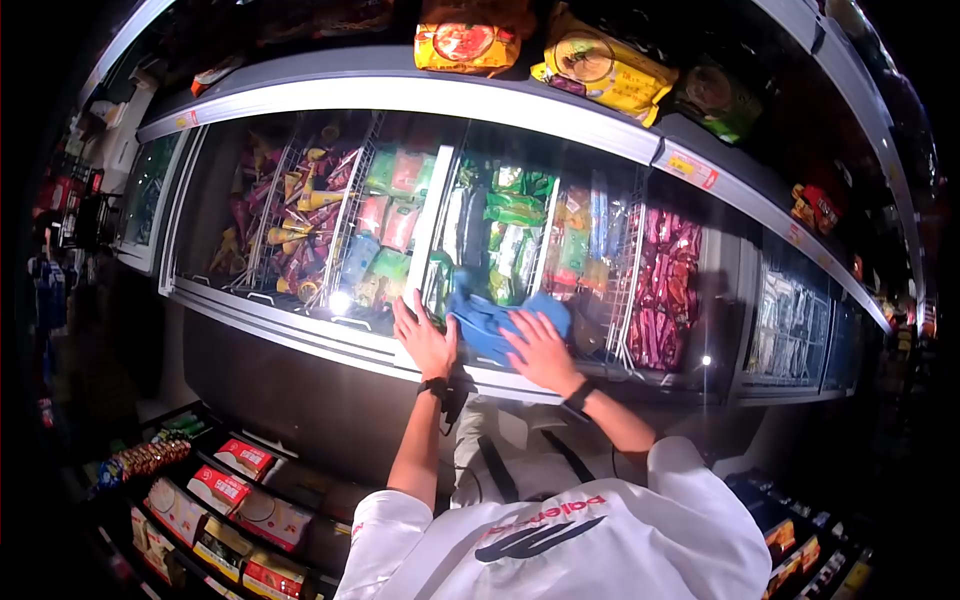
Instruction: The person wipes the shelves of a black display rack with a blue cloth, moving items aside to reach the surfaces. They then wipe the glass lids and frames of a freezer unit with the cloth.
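A blue cloth (490,325) lies bunched on the sliding glass lid of a chest freezer. My right hand (540,350) presses on the cloth's right part, fingers over it and a dark band on the wrist. To its left, my left hand (427,340) has its fingers spread against the lid's white frame (432,220), near the cloth's left edge. It holds nothing and also wears a black wristband. Under the glass (590,330) are green packs (515,210), pink and green packs (400,225), yellow-tipped cones (305,205) and purple-red wrapped packs (665,280), parted by wire dividers.
A shelf edge (400,95) with price tags runs above the freezer, bearing an orange bag (465,45) and a yellow bag (610,70). Another glass-topped section (790,310) stands to the right. Low racks with red-and-white boxes (245,458) stand at lower left.
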Motion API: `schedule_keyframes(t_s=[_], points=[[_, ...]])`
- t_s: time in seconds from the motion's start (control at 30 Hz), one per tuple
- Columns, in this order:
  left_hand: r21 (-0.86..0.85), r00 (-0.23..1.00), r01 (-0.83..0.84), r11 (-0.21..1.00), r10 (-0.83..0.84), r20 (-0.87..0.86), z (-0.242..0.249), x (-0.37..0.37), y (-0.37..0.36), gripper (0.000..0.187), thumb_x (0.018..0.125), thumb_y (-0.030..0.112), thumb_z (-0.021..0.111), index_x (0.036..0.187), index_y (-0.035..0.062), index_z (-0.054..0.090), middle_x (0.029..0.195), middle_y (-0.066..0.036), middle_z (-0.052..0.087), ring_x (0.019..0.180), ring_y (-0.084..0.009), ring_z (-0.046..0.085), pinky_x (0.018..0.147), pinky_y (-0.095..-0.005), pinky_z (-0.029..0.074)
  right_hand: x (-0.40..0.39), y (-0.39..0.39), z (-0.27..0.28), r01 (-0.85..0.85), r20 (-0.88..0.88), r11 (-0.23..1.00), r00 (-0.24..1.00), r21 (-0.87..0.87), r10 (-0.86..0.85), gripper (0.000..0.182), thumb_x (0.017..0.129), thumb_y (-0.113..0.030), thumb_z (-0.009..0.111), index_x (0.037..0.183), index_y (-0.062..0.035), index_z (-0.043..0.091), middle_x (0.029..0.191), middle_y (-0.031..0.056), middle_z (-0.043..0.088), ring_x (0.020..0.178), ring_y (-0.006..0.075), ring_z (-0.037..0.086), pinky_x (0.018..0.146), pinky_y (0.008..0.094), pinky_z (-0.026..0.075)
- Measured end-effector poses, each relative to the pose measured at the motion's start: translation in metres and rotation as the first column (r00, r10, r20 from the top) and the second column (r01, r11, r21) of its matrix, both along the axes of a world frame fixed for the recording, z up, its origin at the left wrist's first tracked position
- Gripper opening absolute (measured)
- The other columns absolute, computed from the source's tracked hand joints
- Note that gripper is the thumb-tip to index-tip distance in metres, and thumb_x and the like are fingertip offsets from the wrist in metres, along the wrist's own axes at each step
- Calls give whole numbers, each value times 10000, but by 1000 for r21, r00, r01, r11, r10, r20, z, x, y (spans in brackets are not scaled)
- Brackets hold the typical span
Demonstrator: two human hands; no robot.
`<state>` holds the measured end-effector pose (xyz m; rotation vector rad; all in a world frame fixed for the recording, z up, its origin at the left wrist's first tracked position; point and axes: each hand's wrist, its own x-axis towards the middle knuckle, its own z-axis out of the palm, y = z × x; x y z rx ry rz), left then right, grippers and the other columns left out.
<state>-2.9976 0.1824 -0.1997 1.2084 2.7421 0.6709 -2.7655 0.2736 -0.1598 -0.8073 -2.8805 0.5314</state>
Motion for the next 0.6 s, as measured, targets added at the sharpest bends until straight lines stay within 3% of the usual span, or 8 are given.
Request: schedule_keyframes(t_s=[0.17,0.27,0.33,0.4,0.43,0.5,0.53,0.6], points=[[-32,998,-11,999,9,-54,-9,2,2,702,1019,407,538,1607,70,355,1618,-298,338,1533,-443,287,1215,-556,254,218,1,9,421,104,891,892,168,-441,546,891,-228,731,1411,-130,594,1528,210,480,1353,435,478,1161,558,364],[-31,995,-18,999,15,-97,-8,2,3,685,1018,402,535,1596,73,373,1605,-295,358,1521,-436,307,1208,-539,269,299,39,-21,695,248,574,521,433,-817,493,1030,-341,583,1449,-84,547,1217,274,616,1080,456,600,989,555,483],[-39,995,-18,999,14,-100,-9,3,1,681,1018,404,530,1593,73,377,1599,-295,363,1519,-434,312,1205,-539,276,333,88,-76,646,-6,346,477,680,-879,505,1017,-382,578,1411,-66,583,1106,248,670,957,445,639,921,561,510],[-41,994,-19,999,15,-108,-8,4,1,681,1017,406,524,1592,71,377,1594,-296,367,1519,-431,314,1200,-540,283,272,159,-89,856,120,-259,-344,448,-931,598,995,-512,530,1394,-72,601,1293,276,599,1138,428,622,1060,521,474],[-37,992,-18,999,14,-122,-8,4,1,687,1014,406,529,1594,71,375,1589,-294,372,1513,-430,323,1195,-537,289,239,186,-99,797,-7,-405,-450,449,-893,586,948,-519,578,1285,-43,634,1284,261,600,1142,409,618,1087,539,432],[-32,990,-25,999,20,-141,-11,4,2,694,1012,417,531,1594,72,375,1581,-292,381,1504,-431,335,1191,-533,293,135,217,-107,778,-127,-292,-268,556,-955,612,880,-476,625,1330,-63,600,1345,184,571,1234,383,551,1148,631,294],[-45,989,-22,999,16,-147,-13,5,2,704,1008,432,536,1595,77,376,1577,-288,388,1497,-433,343,1192,-528,292,87,206,-68,901,38,106,100,420,-994,668,889,-450,615,1445,-86,543,1375,181,566,1273,373,533,1152,639,287],[-11,990,-12,1000,11,-142,-20,5,0,718,1002,444,548,1602,89,371,1595,-274,370,1507,-437,322,1199,-522,283,4,199,-76,754,-31,368,456,543,-889,688,930,-431,576,1517,-89,468,1558,229,453,1344,417,476,1128,642,305]])
